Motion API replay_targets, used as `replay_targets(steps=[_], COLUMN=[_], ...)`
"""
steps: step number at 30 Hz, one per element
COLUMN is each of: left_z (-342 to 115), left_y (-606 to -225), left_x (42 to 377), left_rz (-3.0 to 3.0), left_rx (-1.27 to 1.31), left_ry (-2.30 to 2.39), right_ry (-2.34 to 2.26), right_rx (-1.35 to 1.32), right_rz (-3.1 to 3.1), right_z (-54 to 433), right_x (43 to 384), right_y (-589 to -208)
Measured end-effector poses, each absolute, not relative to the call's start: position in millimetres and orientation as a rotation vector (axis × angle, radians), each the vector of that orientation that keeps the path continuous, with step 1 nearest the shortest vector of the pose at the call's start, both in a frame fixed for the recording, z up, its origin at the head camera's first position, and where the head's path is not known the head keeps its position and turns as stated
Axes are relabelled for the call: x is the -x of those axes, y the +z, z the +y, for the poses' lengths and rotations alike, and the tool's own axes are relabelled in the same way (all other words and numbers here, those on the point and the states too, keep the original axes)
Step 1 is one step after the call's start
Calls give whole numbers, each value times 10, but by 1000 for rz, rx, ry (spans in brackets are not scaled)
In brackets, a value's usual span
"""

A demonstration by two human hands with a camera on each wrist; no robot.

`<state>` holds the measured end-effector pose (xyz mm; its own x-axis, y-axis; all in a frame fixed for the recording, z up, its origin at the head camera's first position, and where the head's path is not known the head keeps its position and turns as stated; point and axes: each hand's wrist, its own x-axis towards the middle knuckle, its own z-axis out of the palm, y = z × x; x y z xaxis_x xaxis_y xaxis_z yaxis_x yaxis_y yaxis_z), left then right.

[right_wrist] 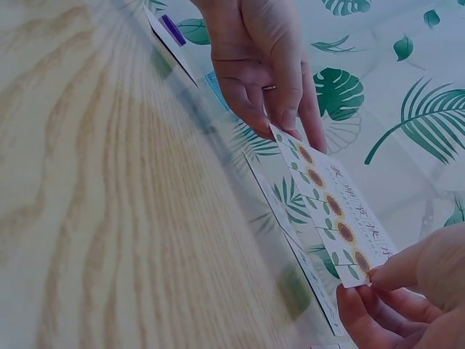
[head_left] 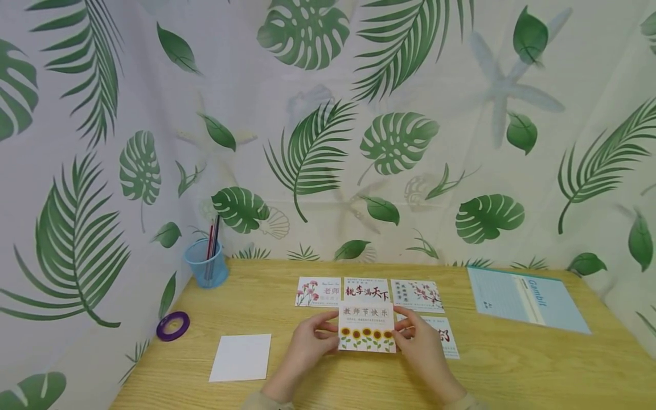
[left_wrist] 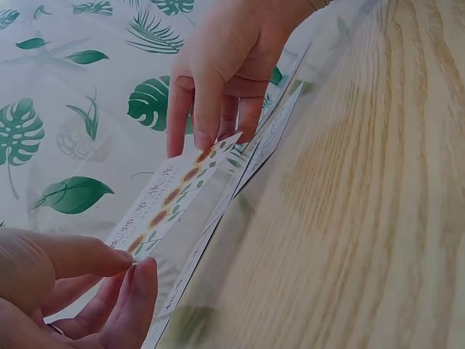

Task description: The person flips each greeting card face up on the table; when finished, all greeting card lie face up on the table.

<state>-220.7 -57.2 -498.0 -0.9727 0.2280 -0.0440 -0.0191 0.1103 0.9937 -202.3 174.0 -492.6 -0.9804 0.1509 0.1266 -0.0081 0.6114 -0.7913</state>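
A greeting card with a row of sunflowers [head_left: 367, 327] is held up off the table between both hands. My left hand [head_left: 310, 340] pinches its left edge between thumb and fingers; my right hand [head_left: 421, 343] pinches the right edge. Both wrist views show the sunflower card [left_wrist: 174, 196] tilted, apart from the tabletop. Behind it lie a card with pink flowers [head_left: 318, 291], a card with large red characters [head_left: 365, 290] and a card with red blossoms [head_left: 417, 295]. Another card [head_left: 448, 337] lies partly hidden behind my right hand.
A blank white card or paper stack [head_left: 241, 357] lies on the left of the wooden table [head_left: 169, 378]. Near it are a purple tape roll [head_left: 173, 326] and a blue pen cup [head_left: 206, 265]. A light blue notebook [head_left: 528, 299] lies at right. A leaf-patterned curtain hangs behind.
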Motion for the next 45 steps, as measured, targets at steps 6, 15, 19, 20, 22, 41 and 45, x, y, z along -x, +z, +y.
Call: replay_targets(steps=[6,15,19,20,22,41,45], left_z=[-514,-441,-430,-427,-420,-404,-402], left_y=[-5024,-5046,-5050,-5051,-5054,-4995,-4997], left_x=[2249,2310,2321,2321,2320,2345,2355], left_rz=[2210,2316,2385,2402,2434,2363,2354], left_rx=[-178,-166,-200,-211,-234,-190,-166], left_ry=[1960,1868,1806,1786,1743,1665,1659], right_ry=[1292,1279,1213,1193,1157,1192,1189], right_rx=[134,132,84,64,26,38,26], right_rz=[-2691,-2735,-2753,-2758,-2766,-2899,-2927], right_z=[1784,1824,1825,1825,1824,1851,1854], right_x=[2061,2095,2103,2103,2101,2181,2211], right_y=[-4947,-4963,-4974,-4975,-4969,-4921,-4922])
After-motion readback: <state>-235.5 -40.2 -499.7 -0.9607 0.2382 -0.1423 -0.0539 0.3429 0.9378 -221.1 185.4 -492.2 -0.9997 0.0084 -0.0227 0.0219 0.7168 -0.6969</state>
